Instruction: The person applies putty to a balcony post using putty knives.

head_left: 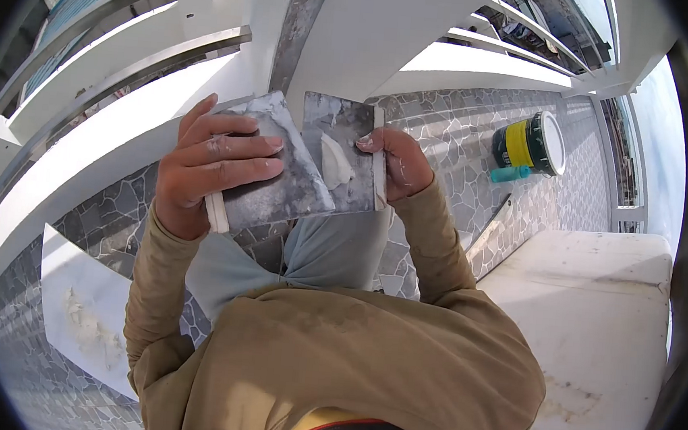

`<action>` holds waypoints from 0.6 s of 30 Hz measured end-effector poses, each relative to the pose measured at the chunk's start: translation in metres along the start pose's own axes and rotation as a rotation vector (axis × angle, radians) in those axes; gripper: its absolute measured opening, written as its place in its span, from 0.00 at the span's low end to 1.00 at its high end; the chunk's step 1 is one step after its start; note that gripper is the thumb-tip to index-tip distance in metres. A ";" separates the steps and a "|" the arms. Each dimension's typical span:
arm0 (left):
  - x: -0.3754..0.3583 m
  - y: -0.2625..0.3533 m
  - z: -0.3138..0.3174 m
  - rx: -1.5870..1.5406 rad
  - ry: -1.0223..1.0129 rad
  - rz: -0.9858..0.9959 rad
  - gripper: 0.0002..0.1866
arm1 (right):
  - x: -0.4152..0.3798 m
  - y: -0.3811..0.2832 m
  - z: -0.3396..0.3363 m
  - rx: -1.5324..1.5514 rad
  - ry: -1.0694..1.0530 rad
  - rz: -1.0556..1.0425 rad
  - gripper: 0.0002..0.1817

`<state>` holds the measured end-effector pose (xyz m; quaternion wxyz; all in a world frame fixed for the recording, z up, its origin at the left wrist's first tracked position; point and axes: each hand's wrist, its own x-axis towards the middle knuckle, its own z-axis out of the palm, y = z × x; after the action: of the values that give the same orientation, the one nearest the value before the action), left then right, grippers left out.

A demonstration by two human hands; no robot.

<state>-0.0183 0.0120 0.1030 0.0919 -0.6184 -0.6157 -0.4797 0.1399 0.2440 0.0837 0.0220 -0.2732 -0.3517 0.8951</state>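
Holding grey, paste-smeared tools above the stone-patterned floor [456,119], the left hand [194,163] grips the left putty blade [277,193], its edge crossing the right putty blade [344,116], which the right hand [405,163] pinches; white paste [334,164] clings there. Toward the floor's far right corner, a lidded dark-green bucket [519,144] hides its contents.

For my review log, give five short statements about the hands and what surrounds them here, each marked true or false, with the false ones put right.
1. The left hand holds the left blade. True.
2. The right hand is gloved. False: it is bare.
3. White paste sits on the right blade. True.
4. The bucket has a red label. False: the label is yellow.
5. The smeared board lies on the person's left. True.
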 end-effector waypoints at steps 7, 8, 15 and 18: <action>0.009 0.003 0.000 0.014 -0.231 0.123 0.20 | -0.005 0.001 0.025 -0.167 0.021 -0.007 0.06; 0.008 0.002 0.001 0.004 -0.264 0.149 0.21 | -0.004 0.002 0.022 -0.162 0.022 -0.012 0.06; 0.010 0.005 -0.029 -0.007 -0.297 0.111 0.21 | -0.007 -0.002 0.001 -0.074 0.038 0.001 0.08; 0.012 -0.007 -0.046 -0.133 -0.086 -0.060 0.18 | -0.012 -0.012 -0.018 -0.010 0.025 -0.107 0.10</action>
<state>-0.0491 -0.0108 0.1317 0.0097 -0.6246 -0.6039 -0.4951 0.1579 0.2614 0.0862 0.0726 -0.2652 -0.3700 0.8874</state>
